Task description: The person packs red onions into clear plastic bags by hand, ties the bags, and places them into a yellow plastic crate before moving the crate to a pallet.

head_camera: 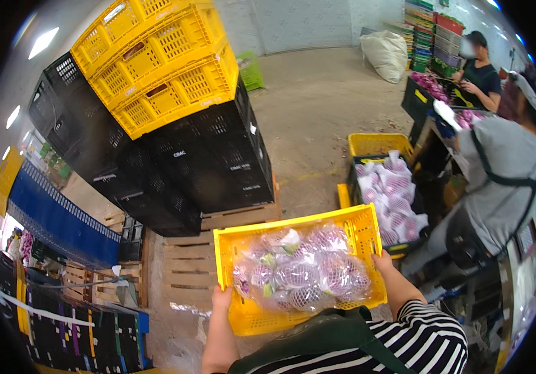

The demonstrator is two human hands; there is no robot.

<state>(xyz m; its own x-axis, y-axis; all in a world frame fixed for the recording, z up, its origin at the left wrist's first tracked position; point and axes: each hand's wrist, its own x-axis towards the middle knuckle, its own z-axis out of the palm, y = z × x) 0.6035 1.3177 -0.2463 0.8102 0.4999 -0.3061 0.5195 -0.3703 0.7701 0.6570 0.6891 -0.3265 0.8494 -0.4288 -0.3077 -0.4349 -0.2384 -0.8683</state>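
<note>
A yellow plastic crate (296, 217) is held up between both hands in front of my body. My left hand (222, 296) grips its left end wall, and my right hand (383, 262) grips its right end wall. Inside lie clear plastic bags with net-sleeved round purple produce (298, 273), perhaps onions, with some green and white bits. The fingers are partly hidden by the crate walls.
Wooden pallets (188, 276) lie ahead, with black crates (193, 163) and yellow crates (169, 65) stacked behind. At right, a crate holds net-wrapped produce (391, 196) beside a co-worker in grey (506, 149). Another person (482, 77) stands farther back. Blue crates (62, 210) stand left.
</note>
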